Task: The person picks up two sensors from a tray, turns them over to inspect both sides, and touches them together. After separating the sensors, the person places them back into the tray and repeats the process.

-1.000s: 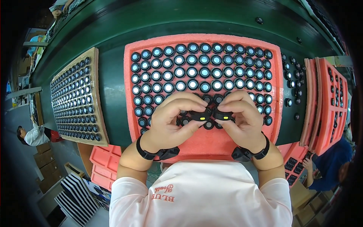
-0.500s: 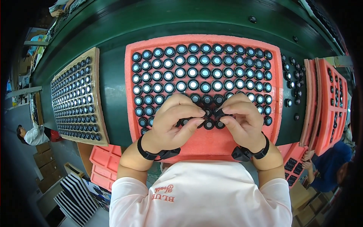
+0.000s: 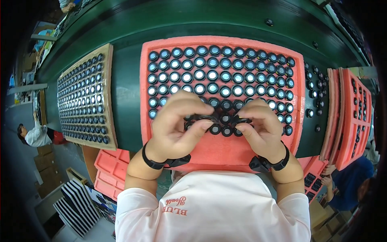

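Note:
A pink foam tray (image 3: 298,80) lies before me, filled with rows of small black round parts with pale, shiny tops. Over its near rows, my left hand (image 3: 175,125) pinches a black round part (image 3: 206,117) between thumb and fingers, showing it edge-on. My right hand (image 3: 263,126) grips another black round part (image 3: 243,120) the same way, close to the first. Between the two pinches stand parts of the same kind, such as one black round part (image 3: 227,130). Both hands cover some of the near rows.
A tan tray (image 3: 109,84) full of similar parts sits at left on the green table (image 3: 127,92). Loose parts (image 3: 309,113) lie to the right, beside upright pink trays (image 3: 344,133). Other people (image 3: 38,133) are at the edges, one in blue (image 3: 354,177) at lower right.
My fingertips have moved slightly apart, and the part in my left hand now shows more. The tray appears shifted a little to the right in view.

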`<move>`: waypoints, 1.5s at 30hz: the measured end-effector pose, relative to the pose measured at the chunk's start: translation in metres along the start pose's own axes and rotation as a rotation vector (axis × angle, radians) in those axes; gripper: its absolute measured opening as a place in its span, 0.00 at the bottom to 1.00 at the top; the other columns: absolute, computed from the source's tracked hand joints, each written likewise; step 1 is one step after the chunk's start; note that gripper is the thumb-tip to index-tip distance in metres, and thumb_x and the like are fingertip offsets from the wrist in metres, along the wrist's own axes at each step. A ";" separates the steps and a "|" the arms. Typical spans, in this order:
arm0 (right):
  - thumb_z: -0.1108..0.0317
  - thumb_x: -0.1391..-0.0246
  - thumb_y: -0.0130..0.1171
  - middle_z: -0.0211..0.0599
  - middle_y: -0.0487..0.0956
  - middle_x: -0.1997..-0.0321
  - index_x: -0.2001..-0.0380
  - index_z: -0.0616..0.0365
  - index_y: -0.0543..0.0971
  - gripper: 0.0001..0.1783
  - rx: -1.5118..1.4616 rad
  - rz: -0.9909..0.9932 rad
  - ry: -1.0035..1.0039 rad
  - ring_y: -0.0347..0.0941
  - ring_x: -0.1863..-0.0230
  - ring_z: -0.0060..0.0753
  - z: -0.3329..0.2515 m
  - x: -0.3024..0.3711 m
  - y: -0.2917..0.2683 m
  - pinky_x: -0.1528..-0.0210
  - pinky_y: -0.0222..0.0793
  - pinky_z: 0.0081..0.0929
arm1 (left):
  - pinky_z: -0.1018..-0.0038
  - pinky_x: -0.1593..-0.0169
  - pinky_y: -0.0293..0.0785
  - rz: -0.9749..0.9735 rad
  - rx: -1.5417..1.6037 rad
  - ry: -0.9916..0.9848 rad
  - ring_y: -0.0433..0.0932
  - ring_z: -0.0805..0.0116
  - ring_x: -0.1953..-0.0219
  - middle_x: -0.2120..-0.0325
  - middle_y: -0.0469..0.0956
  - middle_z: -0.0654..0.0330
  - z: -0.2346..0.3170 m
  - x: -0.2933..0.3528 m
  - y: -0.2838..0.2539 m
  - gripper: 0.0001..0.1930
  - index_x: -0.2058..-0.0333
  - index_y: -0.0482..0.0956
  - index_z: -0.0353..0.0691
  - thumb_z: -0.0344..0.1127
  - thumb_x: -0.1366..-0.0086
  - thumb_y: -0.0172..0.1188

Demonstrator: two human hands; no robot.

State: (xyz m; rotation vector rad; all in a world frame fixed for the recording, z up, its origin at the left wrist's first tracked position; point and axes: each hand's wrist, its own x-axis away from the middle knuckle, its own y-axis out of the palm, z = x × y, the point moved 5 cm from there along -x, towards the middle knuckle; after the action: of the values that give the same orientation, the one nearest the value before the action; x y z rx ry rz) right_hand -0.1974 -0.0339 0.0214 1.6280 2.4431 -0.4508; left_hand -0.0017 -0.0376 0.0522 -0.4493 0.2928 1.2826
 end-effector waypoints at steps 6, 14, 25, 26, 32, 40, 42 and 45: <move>0.80 0.55 0.67 0.40 0.74 0.59 0.57 0.62 0.76 0.19 0.045 -0.144 0.131 0.73 0.59 0.32 -0.007 -0.003 0.021 0.55 0.72 0.26 | 0.75 0.58 0.71 0.220 -0.067 -0.132 0.75 0.64 0.65 0.64 0.76 0.51 0.033 0.027 -0.058 0.13 0.60 0.79 0.33 0.24 0.46 0.65; 0.80 0.61 0.68 0.37 0.74 0.59 0.62 0.59 0.78 0.19 0.227 -0.385 0.048 0.74 0.60 0.35 -0.014 -0.009 0.070 0.60 0.73 0.26 | 0.67 0.59 0.75 -0.139 -0.553 -0.186 0.77 0.59 0.65 0.65 0.77 0.53 0.020 0.098 -0.069 0.13 0.65 0.78 0.35 0.23 0.53 0.63; 0.69 0.56 0.59 0.31 0.69 0.69 0.70 0.54 0.77 0.07 0.782 -0.613 -0.306 0.70 0.65 0.32 -0.003 -0.014 0.133 0.64 0.67 0.27 | 0.61 0.53 0.74 -0.366 -0.861 0.097 0.76 0.57 0.58 0.65 0.77 0.56 -0.002 0.102 -0.057 0.11 0.68 0.79 0.37 0.27 0.55 0.63; 0.68 0.56 0.58 0.31 0.69 0.70 0.72 0.53 0.77 0.05 0.841 -0.624 -0.340 0.69 0.65 0.32 -0.003 -0.014 0.136 0.64 0.66 0.27 | 0.60 0.52 0.74 -0.388 -0.876 0.111 0.75 0.56 0.58 0.64 0.77 0.56 -0.003 0.103 -0.057 0.11 0.68 0.79 0.37 0.27 0.55 0.64; 0.69 0.57 0.58 0.31 0.71 0.67 0.73 0.53 0.76 0.05 0.848 -0.660 -0.328 0.70 0.63 0.32 0.003 -0.008 0.138 0.62 0.66 0.27 | 0.59 0.51 0.74 -0.411 -0.850 0.125 0.75 0.56 0.57 0.63 0.76 0.56 -0.005 0.106 -0.061 0.10 0.69 0.79 0.37 0.29 0.53 0.60; 0.69 0.57 0.59 0.32 0.73 0.61 0.72 0.54 0.76 0.05 0.784 -0.530 -0.296 0.70 0.60 0.32 0.009 -0.018 0.137 0.60 0.67 0.28 | 0.58 0.48 0.72 -0.406 -0.859 0.116 0.75 0.55 0.55 0.59 0.76 0.54 -0.007 0.101 -0.064 0.09 0.69 0.79 0.36 0.29 0.53 0.60; 0.69 0.57 0.59 0.33 0.73 0.61 0.72 0.54 0.76 0.06 0.797 -0.549 -0.284 0.70 0.60 0.33 0.010 -0.017 0.137 0.60 0.67 0.28 | 0.57 0.47 0.71 -0.417 -0.854 0.118 0.75 0.55 0.54 0.59 0.77 0.53 -0.009 0.101 -0.064 0.09 0.69 0.79 0.37 0.28 0.52 0.60; 0.68 0.57 0.61 0.33 0.73 0.61 0.71 0.54 0.77 0.08 0.787 -0.562 -0.288 0.70 0.60 0.34 0.009 -0.017 0.135 0.59 0.67 0.29 | 0.57 0.47 0.71 -0.430 -0.852 0.104 0.75 0.54 0.54 0.59 0.76 0.53 -0.006 0.098 -0.064 0.08 0.70 0.79 0.37 0.28 0.52 0.62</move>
State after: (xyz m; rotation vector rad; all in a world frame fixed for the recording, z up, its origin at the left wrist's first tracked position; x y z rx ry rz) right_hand -0.0668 -0.0030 -0.0026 0.8772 2.5970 -1.7624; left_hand 0.0860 0.0297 0.0129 -1.2329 -0.2812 0.9094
